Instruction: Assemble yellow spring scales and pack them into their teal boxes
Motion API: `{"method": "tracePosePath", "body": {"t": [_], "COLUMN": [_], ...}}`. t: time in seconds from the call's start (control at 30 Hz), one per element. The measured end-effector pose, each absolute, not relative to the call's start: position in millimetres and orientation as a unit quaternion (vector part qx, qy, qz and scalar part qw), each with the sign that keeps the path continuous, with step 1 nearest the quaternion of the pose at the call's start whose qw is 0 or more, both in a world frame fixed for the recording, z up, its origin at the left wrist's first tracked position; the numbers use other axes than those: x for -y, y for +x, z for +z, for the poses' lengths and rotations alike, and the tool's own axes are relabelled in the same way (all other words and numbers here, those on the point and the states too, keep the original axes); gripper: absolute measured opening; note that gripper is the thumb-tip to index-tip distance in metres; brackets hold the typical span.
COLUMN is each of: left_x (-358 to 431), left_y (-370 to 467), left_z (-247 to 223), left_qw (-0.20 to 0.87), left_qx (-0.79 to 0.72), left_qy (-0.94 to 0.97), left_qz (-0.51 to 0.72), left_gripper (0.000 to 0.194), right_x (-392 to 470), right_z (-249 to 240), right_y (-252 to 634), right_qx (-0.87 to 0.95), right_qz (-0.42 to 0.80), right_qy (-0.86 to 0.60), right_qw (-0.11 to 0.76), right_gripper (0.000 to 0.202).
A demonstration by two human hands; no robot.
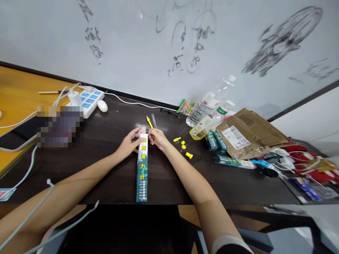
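A long, narrow green-and-white force gauge box (142, 165) with yellow lettering lies on the dark table, pointing toward me. My left hand (130, 143) is closed around its far end, where a pale flap stands up. At the right of that end, my right hand (158, 138) has its fingers pinched together. A small, thin metal piece shows at these fingertips, too small to make out. Just beyond the hands lie a yellow rod (149, 121) and a clear tube (154, 121). Several small yellow plastic parts (183, 144) are scattered to the right.
Right of the hands stand clear plastic bottles (202, 109), more gauge boxes (234, 161) and a brown parcel (241, 130). Glasses (168, 113) and a snack packet (186, 106) lie by the whiteboard (132, 46). A power strip (91, 100) and cables are at left.
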State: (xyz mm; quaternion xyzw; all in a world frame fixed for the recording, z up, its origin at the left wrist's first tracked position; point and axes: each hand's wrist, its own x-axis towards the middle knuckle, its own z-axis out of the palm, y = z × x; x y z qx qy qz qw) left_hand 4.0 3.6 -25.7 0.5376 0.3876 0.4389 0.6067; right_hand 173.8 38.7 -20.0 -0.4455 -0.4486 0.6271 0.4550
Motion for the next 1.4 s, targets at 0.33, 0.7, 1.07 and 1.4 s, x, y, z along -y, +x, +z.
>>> {"method": "tracePosePath", "body": {"t": [0.33, 0.7, 1.07, 1.4], "left_x": [-4, -6, -6, -9], "left_y": [6, 5, 4, 3], "left_z": [-26, -30, -32, -29], "left_qw": [0.588, 0.606, 0.601, 0.581], "left_qx": [-0.407, -0.372, -0.361, -0.392], "left_qy": [0.519, 0.554, 0.555, 0.542], "left_qz": [0.468, 0.433, 0.448, 0.464], "left_gripper": [0.064, 0.065, 0.058, 0.043], "right_x": [-40, -39, -33, -20], "right_z": [-23, -15, -11, -30], "right_y": [172, 181, 172, 154], "right_qx": [0.474, 0.550, 0.657, 0.540], "right_qz": [0.586, 0.585, 0.393, 0.494], "right_qy": [-0.427, -0.404, -0.439, -0.432], "right_qw": [0.500, 0.438, 0.470, 0.528], "right_gripper": [0.016, 0.015, 0.016, 0.020]}}
